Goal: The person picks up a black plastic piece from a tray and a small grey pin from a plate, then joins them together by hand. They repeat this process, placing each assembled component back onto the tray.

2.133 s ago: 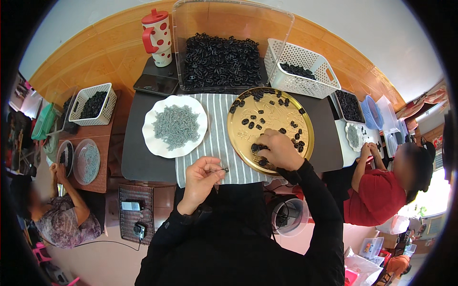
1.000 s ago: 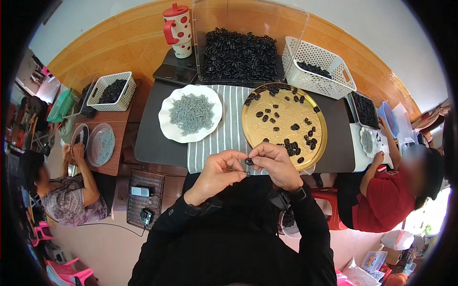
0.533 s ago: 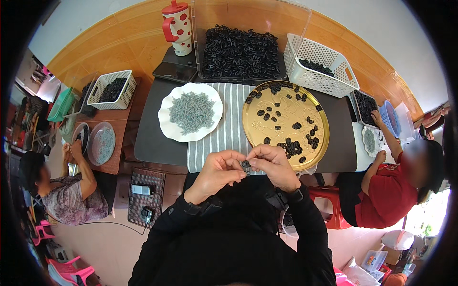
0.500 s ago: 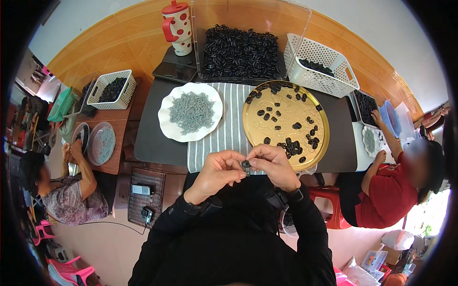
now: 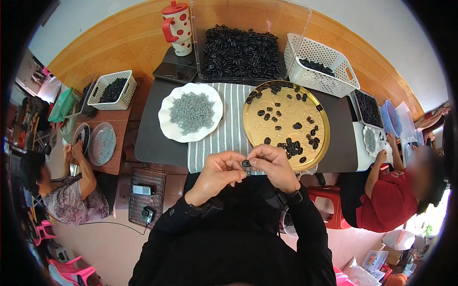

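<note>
At the near edge of the table, my left hand (image 5: 220, 174) and my right hand (image 5: 275, 167) meet fingertip to fingertip. Between them is a small black oval part (image 5: 246, 163), pinched at its side by my right thumb and forefinger. My left fingers are closed around the lower end, where a small greyish piece shows; fingertips partly hide it. Just beyond lies a striped grey cloth (image 5: 234, 119). On it rests part of a scalloped white plate (image 5: 164, 121) heaped with grey-green spring-like pieces (image 5: 192, 112). A round gold tray (image 5: 286, 126) to the right carries scattered black oval parts.
Behind stands a clear bin of black parts (image 5: 241, 52), beside a white perforated basket (image 5: 322, 83). A spotted tumbler (image 5: 179, 28) and a dark phone (image 5: 175, 72) are back left. Co-workers sit at the left (image 5: 74, 200) and right (image 5: 386, 200). A red stool (image 5: 338, 212) stands right.
The co-worker at the right has drawn a hand back from the tray of black parts toward the small white plate. My hands stay almost still, pinching the same part.
</note>
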Demonstrator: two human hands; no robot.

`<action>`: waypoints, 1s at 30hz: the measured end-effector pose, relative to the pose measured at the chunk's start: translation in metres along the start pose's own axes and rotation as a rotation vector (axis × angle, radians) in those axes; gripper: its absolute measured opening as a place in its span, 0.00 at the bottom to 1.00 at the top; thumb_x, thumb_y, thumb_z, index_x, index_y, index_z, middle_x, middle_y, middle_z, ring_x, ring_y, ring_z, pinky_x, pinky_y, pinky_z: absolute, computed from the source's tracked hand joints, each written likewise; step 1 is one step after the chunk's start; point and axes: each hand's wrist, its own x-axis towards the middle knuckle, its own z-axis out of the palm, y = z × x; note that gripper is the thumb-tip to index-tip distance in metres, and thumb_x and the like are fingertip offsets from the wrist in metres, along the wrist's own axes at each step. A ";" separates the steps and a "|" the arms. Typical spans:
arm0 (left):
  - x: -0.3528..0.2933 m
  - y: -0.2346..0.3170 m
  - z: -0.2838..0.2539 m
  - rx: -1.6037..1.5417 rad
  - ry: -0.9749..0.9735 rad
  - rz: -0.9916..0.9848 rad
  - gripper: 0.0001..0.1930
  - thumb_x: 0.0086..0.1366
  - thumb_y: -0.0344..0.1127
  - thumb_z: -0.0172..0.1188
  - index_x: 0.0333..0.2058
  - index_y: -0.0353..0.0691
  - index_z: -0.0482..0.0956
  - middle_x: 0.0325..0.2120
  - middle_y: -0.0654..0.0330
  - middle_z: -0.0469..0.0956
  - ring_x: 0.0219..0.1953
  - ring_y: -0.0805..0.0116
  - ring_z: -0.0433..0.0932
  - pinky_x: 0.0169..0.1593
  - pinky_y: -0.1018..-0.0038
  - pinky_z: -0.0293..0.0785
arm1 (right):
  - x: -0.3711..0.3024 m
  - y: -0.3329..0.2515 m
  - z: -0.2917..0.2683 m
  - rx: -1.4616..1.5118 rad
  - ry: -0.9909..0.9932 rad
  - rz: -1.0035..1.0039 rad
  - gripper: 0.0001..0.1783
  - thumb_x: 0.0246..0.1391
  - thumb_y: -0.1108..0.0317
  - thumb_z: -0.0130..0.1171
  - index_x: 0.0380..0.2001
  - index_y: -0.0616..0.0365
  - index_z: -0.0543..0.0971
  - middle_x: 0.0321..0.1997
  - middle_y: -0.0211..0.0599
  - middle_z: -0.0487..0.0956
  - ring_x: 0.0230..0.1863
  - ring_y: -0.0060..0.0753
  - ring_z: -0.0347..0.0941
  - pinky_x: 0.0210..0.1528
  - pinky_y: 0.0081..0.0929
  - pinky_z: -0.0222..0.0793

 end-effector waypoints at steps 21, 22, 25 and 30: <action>0.000 -0.003 -0.001 0.024 0.028 -0.003 0.15 0.57 0.19 0.59 0.44 0.33 0.77 0.27 0.58 0.81 0.25 0.77 0.78 0.24 0.85 0.71 | -0.003 0.004 0.000 -0.025 -0.003 -0.050 0.04 0.55 0.79 0.55 0.34 0.65 0.77 0.29 0.25 0.76 0.29 0.13 0.69 0.32 0.14 0.65; 0.000 -0.003 0.000 0.020 0.030 -0.004 0.15 0.56 0.19 0.59 0.44 0.33 0.78 0.27 0.58 0.81 0.25 0.78 0.78 0.24 0.85 0.70 | -0.003 0.003 0.000 -0.010 -0.006 -0.045 0.04 0.55 0.79 0.55 0.34 0.65 0.77 0.29 0.25 0.76 0.29 0.13 0.69 0.32 0.14 0.65; 0.000 -0.003 0.000 0.005 0.039 -0.001 0.15 0.56 0.19 0.60 0.43 0.34 0.78 0.26 0.59 0.81 0.25 0.78 0.78 0.23 0.86 0.70 | -0.003 0.003 -0.001 -0.040 -0.009 -0.048 0.04 0.55 0.79 0.55 0.34 0.65 0.77 0.29 0.24 0.76 0.30 0.12 0.69 0.32 0.13 0.65; 0.002 -0.005 0.000 -0.007 0.049 0.052 0.12 0.56 0.20 0.62 0.41 0.34 0.79 0.25 0.60 0.81 0.24 0.79 0.77 0.23 0.86 0.70 | -0.003 0.005 -0.002 -0.092 -0.048 -0.061 0.04 0.55 0.79 0.55 0.35 0.65 0.77 0.29 0.23 0.76 0.30 0.11 0.68 0.33 0.12 0.64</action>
